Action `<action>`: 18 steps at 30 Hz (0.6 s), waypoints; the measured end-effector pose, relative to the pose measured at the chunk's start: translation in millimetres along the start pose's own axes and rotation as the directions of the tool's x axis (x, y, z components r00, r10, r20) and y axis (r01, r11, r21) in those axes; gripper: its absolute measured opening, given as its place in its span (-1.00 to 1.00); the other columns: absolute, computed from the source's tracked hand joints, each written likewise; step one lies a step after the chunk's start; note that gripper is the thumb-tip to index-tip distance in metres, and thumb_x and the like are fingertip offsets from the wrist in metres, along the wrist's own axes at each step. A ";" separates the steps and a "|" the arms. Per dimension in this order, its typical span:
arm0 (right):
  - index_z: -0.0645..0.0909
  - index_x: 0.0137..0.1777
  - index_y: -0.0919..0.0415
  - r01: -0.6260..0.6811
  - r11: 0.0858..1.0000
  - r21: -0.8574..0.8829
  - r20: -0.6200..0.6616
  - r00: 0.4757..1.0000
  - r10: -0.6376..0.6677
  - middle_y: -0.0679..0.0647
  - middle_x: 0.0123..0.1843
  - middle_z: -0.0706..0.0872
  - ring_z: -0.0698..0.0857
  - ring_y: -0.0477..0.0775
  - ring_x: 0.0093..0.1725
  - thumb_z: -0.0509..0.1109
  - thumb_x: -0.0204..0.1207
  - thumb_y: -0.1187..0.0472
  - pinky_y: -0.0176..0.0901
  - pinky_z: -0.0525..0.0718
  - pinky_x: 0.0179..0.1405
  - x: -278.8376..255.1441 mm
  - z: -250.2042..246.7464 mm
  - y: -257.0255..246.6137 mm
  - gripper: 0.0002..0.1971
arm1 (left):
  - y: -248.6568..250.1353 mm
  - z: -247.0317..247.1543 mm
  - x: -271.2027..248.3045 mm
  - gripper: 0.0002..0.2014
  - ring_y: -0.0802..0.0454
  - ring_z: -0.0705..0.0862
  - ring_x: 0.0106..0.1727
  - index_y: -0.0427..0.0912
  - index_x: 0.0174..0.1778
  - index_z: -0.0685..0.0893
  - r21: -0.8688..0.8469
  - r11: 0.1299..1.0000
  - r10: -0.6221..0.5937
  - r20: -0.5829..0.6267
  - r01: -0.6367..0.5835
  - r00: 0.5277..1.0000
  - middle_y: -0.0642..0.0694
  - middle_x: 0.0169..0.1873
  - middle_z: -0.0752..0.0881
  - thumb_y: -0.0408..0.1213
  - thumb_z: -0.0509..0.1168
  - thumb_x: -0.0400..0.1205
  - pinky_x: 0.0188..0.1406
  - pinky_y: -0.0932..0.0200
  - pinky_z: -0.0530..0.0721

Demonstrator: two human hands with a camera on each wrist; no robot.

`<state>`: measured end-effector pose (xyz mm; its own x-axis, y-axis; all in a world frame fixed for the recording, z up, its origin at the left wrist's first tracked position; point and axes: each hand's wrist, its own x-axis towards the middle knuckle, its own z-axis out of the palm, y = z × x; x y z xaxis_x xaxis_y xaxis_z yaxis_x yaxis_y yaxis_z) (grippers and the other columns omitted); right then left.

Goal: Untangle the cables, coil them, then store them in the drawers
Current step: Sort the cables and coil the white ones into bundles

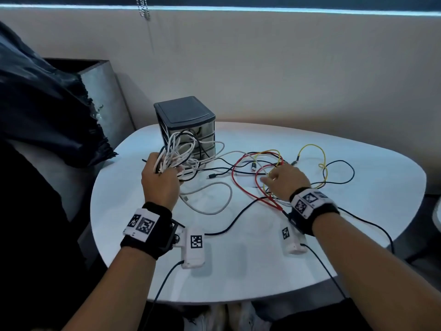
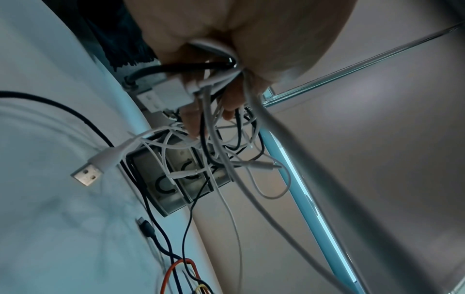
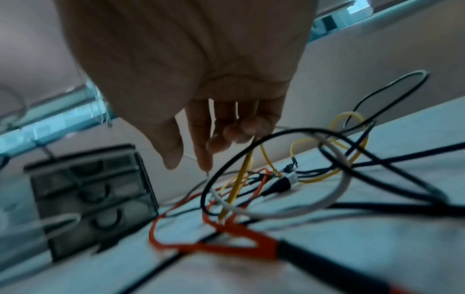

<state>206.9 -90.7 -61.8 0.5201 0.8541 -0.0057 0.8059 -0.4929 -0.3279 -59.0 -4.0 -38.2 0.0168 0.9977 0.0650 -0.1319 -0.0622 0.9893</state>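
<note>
A dark three-drawer unit [image 1: 185, 115] stands at the back left of the white table [image 1: 238, 271], all drawers closed [image 3: 93, 199]. My left hand [image 1: 164, 170] grips a tangled bundle of white and black cables [image 1: 179, 151] in front of the unit; a white USB plug [image 2: 87, 175] hangs from the bundle. My right hand [image 1: 269, 177] hovers over a tangle of red wire [image 1: 241, 187], yellow wire [image 1: 323, 161] and black cable [image 1: 343, 173]. In the blurred right wrist view its ring and little fingers [image 3: 251, 127] curl on a taut stretch of yellow wire [image 3: 239, 179]. A grey-white cable loop [image 1: 224, 201] lies between the hands.
A dark crumpled cloth [image 1: 47, 115] and a grey box [image 1: 102, 91] sit just off the table's left edge. A wall runs close behind the table. Black leads from the wrist cameras [image 1: 167, 275] trail over the front edge.
</note>
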 end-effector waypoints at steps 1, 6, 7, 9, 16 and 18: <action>0.71 -0.13 0.15 -0.017 0.993 -0.113 0.019 1.000 0.019 0.05 -0.13 0.76 0.72 0.15 -0.05 0.28 0.59 -0.20 -0.10 0.60 -0.13 1.6 6.5 -4.9 -0.59 | 0.3 2.0 -1.2 -0.41 -0.19 0.81 0.02 0.25 -0.40 0.67 0.005 1.000 0.003 0.012 -0.003 1.000 0.07 -0.19 0.77 -0.65 0.13 0.54 -0.12 -0.10 0.71; 0.62 0.07 0.16 -0.091 0.948 -0.305 0.011 0.995 0.099 0.11 0.08 0.75 0.72 0.19 0.09 0.31 0.62 -0.02 -0.10 0.53 -0.12 3.6 24.9 -16.5 -0.74 | 0.7 4.7 -8.9 -0.53 -0.27 0.73 -0.09 0.21 -0.34 0.65 0.022 0.998 0.052 0.063 -0.053 0.997 -0.04 -0.17 0.76 -0.57 0.22 0.51 -0.23 -0.04 0.69; 0.62 0.02 0.19 -0.100 0.961 -0.258 0.017 0.994 0.108 0.15 0.08 0.75 0.70 0.21 0.03 0.29 0.61 0.08 -0.10 0.55 -0.12 5.7 21.9 -15.7 -0.81 | 0.9 4.2 -9.6 -0.56 -0.30 0.71 -0.11 0.18 -0.35 0.63 0.024 0.998 0.058 0.069 -0.060 0.996 -0.14 -0.12 0.74 -0.56 0.23 0.52 -0.31 0.01 0.72; 0.63 -0.13 0.25 -0.115 0.991 -0.072 0.017 0.993 0.116 0.21 0.00 0.77 0.69 0.23 -0.08 0.28 0.57 0.19 -0.08 0.62 -0.13 13.1 9.8 -13.1 -0.84 | -0.4 2.9 -10.0 -0.59 -0.30 0.71 -0.11 0.16 -0.35 0.61 0.030 0.997 0.066 0.071 -0.068 0.995 -0.17 -0.09 0.72 -0.55 0.24 0.51 -0.40 0.07 0.72; 0.52 -0.13 0.21 -0.007 0.425 0.905 -0.049 0.991 0.121 0.22 -0.16 0.82 0.79 0.07 -0.28 0.30 0.69 0.33 -0.20 0.74 -0.42 6.0 -59.1 -35.7 -0.85 | -5.8 10.0 -20.2 -0.67 -0.35 0.73 0.09 0.17 -0.25 0.65 0.098 0.995 0.015 0.105 -0.025 0.994 0.03 -0.18 0.76 -0.45 0.25 0.40 0.11 -0.45 0.71; 0.59 -0.13 0.18 0.100 0.303 0.948 -0.133 0.987 0.091 0.20 -0.02 0.81 0.80 0.07 -0.03 0.33 0.66 0.36 -0.14 0.81 -0.14 2.8 -75.7 -37.9 -0.86 | -8.7 13.0 -22.7 -0.68 -0.36 0.72 0.06 0.11 -0.15 0.67 0.126 0.991 0.023 0.122 -0.039 0.992 -0.06 -0.13 0.78 -0.45 0.25 0.40 0.09 -0.51 0.69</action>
<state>199.2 -82.2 22.1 0.6245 0.7757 0.0904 0.0284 0.0931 -0.9952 -45.3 -26.4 -46.6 0.1341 0.9856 0.1034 -0.0066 -0.1035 0.9946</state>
